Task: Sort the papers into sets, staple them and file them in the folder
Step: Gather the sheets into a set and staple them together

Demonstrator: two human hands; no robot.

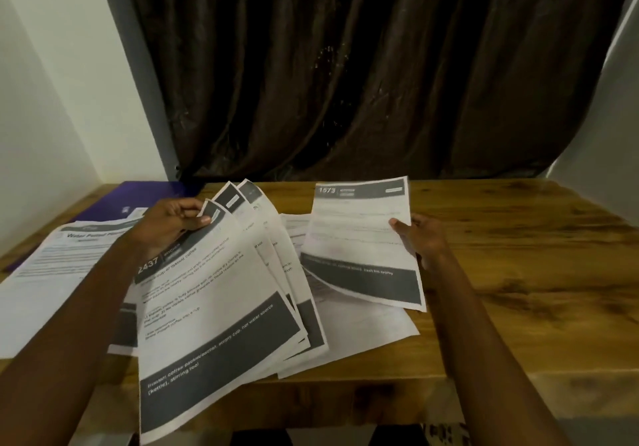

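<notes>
— Papers first: where do we have them?

— Our left hand (173, 222) pinches the top corner of a fanned bunch (221, 293), thumb on the front sheet, which is headed 2437. We count at least four sheets by their overlapping dark header bars, lifted off the desk (518, 272) near its front edge. Our right hand (420, 241) holds a single sheet (359, 241) headed 1573 by its right edge, thumb on top and fingers curled underneath, over the middle of the desk.

— So we're sorting?

— We judge so. To do it well, we should read each header number before laying a sheet down, keep each set squared at one corner for stapling, and hold the fan firmly so nothing slips out.

— What else lies there?

— Loose sheets (356, 331) lie flat under the single one; how many, we cannot tell. One more pile (58, 272) sits toward the left edge, partly over one purple folder (138, 196) at the back left corner. We see no stapler. A dark curtain (363, 65) hangs behind the desk.
</notes>
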